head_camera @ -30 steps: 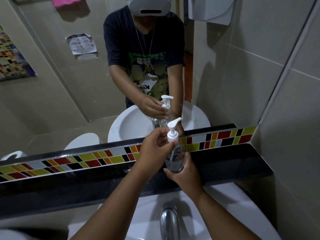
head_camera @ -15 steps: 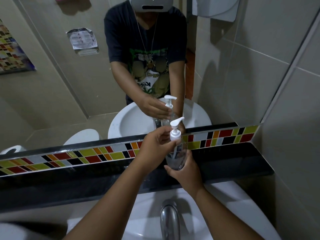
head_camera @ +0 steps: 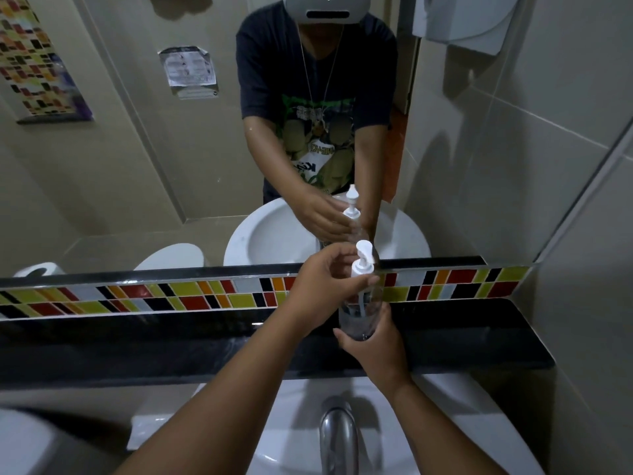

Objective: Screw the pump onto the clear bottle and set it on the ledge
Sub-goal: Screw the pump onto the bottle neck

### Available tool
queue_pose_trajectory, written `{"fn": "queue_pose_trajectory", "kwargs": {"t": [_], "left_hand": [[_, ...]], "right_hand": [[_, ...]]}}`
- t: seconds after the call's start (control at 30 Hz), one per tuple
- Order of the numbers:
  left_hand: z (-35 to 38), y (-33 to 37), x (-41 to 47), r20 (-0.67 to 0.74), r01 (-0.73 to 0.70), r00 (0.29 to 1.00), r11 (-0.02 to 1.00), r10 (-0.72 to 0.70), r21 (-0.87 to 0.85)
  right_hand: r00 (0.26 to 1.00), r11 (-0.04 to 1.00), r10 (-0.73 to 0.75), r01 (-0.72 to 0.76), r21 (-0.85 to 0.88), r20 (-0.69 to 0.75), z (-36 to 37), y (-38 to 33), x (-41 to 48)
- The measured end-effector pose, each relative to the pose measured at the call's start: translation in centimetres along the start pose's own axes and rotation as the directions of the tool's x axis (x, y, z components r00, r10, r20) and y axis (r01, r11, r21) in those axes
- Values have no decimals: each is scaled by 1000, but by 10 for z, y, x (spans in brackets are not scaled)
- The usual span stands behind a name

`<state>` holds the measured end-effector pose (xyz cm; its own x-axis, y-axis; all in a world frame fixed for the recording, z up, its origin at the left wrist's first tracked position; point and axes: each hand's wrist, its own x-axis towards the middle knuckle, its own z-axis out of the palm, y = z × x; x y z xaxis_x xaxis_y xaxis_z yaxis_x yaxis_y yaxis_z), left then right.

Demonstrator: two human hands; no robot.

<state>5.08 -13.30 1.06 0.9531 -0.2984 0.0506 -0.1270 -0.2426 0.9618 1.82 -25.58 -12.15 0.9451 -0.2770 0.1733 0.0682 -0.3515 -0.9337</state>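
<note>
Clear plastic shows between the two hands: the bottle (head_camera: 359,313) is held upright in the air over the black ledge (head_camera: 479,341), just in front of the strip of coloured tiles (head_camera: 191,296) and below the mirror (head_camera: 137,149). The right hand (head_camera: 375,347) cups it from underneath and behind, fingers wrapped tight around the lower body, which steadies the bottle and keeps it from turning with the cap. The left hand (head_camera: 322,286) comes in from the side at the neck, its fingers closed around the white collar of the pump (head_camera: 362,264), the natural grip for twisting a screw cap. The pump head stands straight up and its tube hangs down inside the bottle, so the pump seems seated on the neck; whether the thread is fully tight is hard to judge, since the left fingers cover the joint. Holding the bottle clear of the ledge leaves room for the wrist to turn freely. Below, the white sink (head_camera: 445,423) and metal tap (head_camera: 337,430) sit under the forearms. My reading is that the screwing step is in hand or nearly done, and the bottle has not yet been set on the ledge, whose bare stretch lies right beneath it.
</note>
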Motion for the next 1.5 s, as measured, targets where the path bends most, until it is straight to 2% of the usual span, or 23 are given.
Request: {"fn": "queue_pose_trajectory", "kwargs": {"t": [0.2, 0.47, 0.7, 1.0, 1.27, 1.5], "left_hand": [[-5, -5, -7, -3, 20, 1000, 994, -20, -109], [4, -10, -8, 26, 11, 1000, 996, -9, -84], [11, -12, -5, -121, 21, 992, 993, -35, -117], [6, -9, -12, -57, -1, 998, 985, -9, -174], [25, -9, -12, -245, -67, 969, 990, 36, -121], [16, -10, -16, -128, -66, 991, 982, 43, -180]], "right_hand": [[1000, 1000, 11, -11, -11, -22, 1, 1, -1], [999, 999, 38, -38, -6, 26, -3, -5, -2], [997, 997, 75, -75, -24, 31, -5, -9, -2], [998, 998, 60, -60, -15, 16, -4, -8, -2], [997, 998, 63, -64, 9, 40, -3, -5, -2], [999, 999, 38, -38, 1, 16, -2, -3, -1]]}}
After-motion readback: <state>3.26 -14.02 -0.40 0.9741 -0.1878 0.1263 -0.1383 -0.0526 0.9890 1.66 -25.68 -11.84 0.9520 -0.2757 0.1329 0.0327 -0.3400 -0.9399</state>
